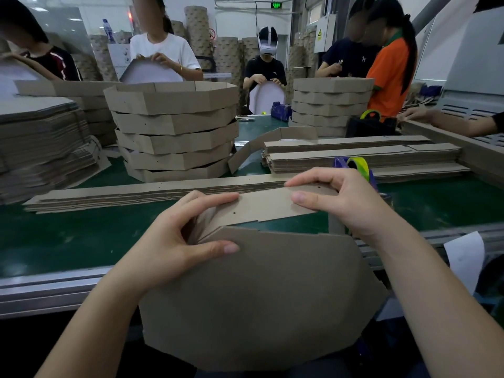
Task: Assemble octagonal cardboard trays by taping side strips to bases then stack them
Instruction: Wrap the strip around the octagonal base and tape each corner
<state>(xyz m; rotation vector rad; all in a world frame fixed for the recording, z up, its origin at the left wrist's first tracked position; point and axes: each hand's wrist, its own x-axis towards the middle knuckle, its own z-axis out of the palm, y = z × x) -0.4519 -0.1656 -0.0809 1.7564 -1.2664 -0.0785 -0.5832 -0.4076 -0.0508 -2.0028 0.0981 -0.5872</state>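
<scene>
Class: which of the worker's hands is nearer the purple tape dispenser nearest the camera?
Right. The right hand pinches the side strip just in front of the tape dispenser; the left hand holds the strip farther to the left.

Green table (68, 236), worker in orange shirt (387, 75), water bottle (109, 30), green digital sign (276, 5)

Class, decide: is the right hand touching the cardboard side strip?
Touching. The head view shows the right hand pinching the side strip between thumb and fingers.
</scene>
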